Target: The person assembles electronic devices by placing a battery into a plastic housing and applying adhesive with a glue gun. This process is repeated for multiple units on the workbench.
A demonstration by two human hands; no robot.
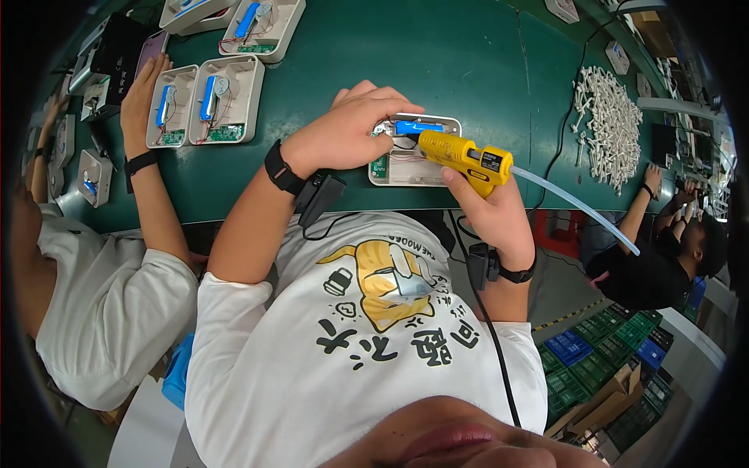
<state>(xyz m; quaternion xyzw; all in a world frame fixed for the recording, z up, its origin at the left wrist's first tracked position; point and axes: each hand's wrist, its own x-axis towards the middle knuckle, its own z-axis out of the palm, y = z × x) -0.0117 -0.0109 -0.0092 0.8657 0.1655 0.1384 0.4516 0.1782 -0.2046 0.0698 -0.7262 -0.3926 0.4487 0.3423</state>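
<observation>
My left hand [347, 131] holds a white plastic housing [421, 173] at its left side, fingers along the far rim and thumb reaching inside. Within the housing lie a blue cylindrical battery [417, 127] near the far wall and a green circuit board [379, 167] at the left. My right hand [493, 212] is wrapped around the handle of a yellow hot glue gun [460, 158]. Its nozzle points left into the housing, just below the battery; the exact tip is hard to make out. A long translucent glue stick [581, 206] trails from the gun's back end.
Several similar housings [255, 105] with batteries and boards stand at the left on the green table [328, 47]. A co-worker's hand [139, 97] rests beside them. A pile of small white parts [608, 129] and a black cable [563, 132] lie right; another person sits beyond.
</observation>
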